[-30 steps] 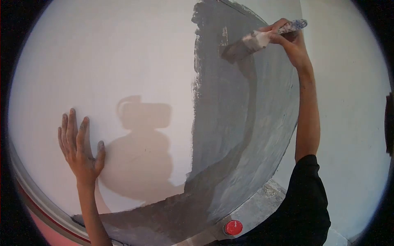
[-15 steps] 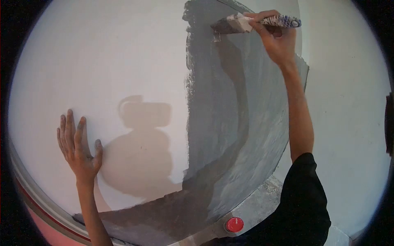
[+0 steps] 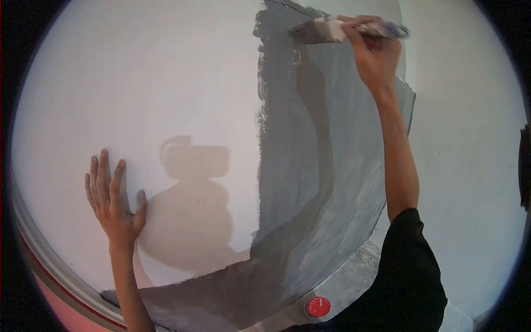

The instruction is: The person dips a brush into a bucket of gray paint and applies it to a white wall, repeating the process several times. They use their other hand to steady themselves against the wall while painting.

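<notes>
My right hand (image 3: 379, 58) is closed around the handle of a wide paintbrush (image 3: 326, 30), high on the wall. The brush lies nearly level, its dark, paint-loaded bristles pointing left against the grey painted area (image 3: 293, 149). White and blue smears cover the handle. Lower on the left, my left hand (image 3: 117, 205) rests flat on the white wall (image 3: 182, 72) with its fingers spread, holding nothing. Its fingertips are stained grey. The grey paint has a ragged left edge and continues along the bottom of the wall.
A small container with a red top (image 3: 318, 307) stands on the grey floor (image 3: 348, 274) below the wall. Pale wall (image 3: 464, 155) meets the painted section at the right. A curved trim (image 3: 61, 276) runs along the lower left. Shadows of my head and arm fall across the wall.
The view has shifted slightly, so the paint edge and my left hand appear farther right. The brush has moved a little in my right hand, still at the upper grey area.
</notes>
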Motion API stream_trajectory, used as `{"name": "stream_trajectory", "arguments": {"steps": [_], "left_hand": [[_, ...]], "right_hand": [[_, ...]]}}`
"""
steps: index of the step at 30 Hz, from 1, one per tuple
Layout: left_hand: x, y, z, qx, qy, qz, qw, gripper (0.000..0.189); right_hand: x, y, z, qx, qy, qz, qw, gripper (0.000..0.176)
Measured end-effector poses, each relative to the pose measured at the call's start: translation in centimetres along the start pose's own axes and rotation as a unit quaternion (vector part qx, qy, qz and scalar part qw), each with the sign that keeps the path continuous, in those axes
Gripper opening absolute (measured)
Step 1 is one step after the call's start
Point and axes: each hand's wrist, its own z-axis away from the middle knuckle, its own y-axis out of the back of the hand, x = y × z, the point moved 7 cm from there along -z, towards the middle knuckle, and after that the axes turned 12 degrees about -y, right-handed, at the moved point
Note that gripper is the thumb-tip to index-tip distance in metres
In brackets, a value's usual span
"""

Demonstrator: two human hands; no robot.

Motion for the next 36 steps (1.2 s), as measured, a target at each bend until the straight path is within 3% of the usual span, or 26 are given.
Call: {"name": "stream_trajectory", "arguments": {"steps": [3, 7, 10, 14, 17, 20, 23, 26, 29, 31, 32, 34, 36], "left_hand": [[0.0, 0.1, 0.0, 0.004, 0.005, 0.003, 1.000, 0.065], [-0.4, 0.0, 0.3, -0.010, 0.008, 0.009, 1.000, 0.066], [-0.2, 0.1, 0.1, 0.025, 0.009, 0.014, 1.000, 0.071], [-0.4, 0.1, 0.3, 0.014, 0.015, 0.015, 1.000, 0.070], [-0.3, 0.2, 0.1, 0.010, 0.014, 0.022, 1.000, 0.070], [-0.4, 0.2, 0.3, 0.013, 0.017, 0.021, 1.000, 0.070], [-0.2, 0.3, 0.2, 0.015, 0.005, 0.022, 1.000, 0.069], [-0.2, 0.3, 0.2, 0.009, 0.007, 0.022, 1.000, 0.065], [0.4, 0.5, 0.1, 0.019, 0.025, 0.029, 0.999, 0.058], [1.9, 0.8, 0.0, 0.017, 0.029, 0.023, 0.999, 0.052], [2.9, 1.0, 0.6, 0.041, 0.043, 0.102, 0.993, 0.049], [6.4, 1.0, 3.1, 0.068, 0.078, 0.275, 0.956, 0.044], [12.9, -0.1, 8.0, 0.019, 0.154, 0.406, 0.900, 0.042]], "right_hand": [[0.2, -0.5, 0.5, -0.007, -0.035, 0.161, 0.986, 0.003], [0.3, 1.0, 1.3, 0.035, -0.006, 0.038, 0.999, 0.008], [1.2, -0.9, 2.8, -0.013, -0.016, 0.093, 0.995, 0.007], [0.1, 1.2, 4.5, 0.052, -0.028, 0.018, 0.998, 0.005], [0.7, -0.2, 5.3, -0.010, -0.083, 0.056, 0.995, 0.006], [-1.1, 0.8, 6.4, 0.041, -0.041, 0.044, 0.997, 0.005], [0.6, -0.6, 7.3, -0.021, -0.052, 0.102, 0.993, 0.006], [-0.9, 1.0, 6.8, 0.034, -0.061, 0.002, 0.998, 0.008], [-1.6, 2.8, 7.8, 0.116, -0.053, -0.007, 0.992, 0.012], [-2.5, 4.4, 10.0, 0.146, -0.088, -0.045, 0.984, 0.014], [-2.9, 5.4, 12.0, 0.164, -0.110, -0.056, 0.979, 0.015], [-2.8, 7.8, 19.4, 0.171, -0.268, -0.053, 0.947, 0.016], [-4.2, 10.6, 30.2, 0.177, -0.442, -0.011, 0.879, 0.016]]}}
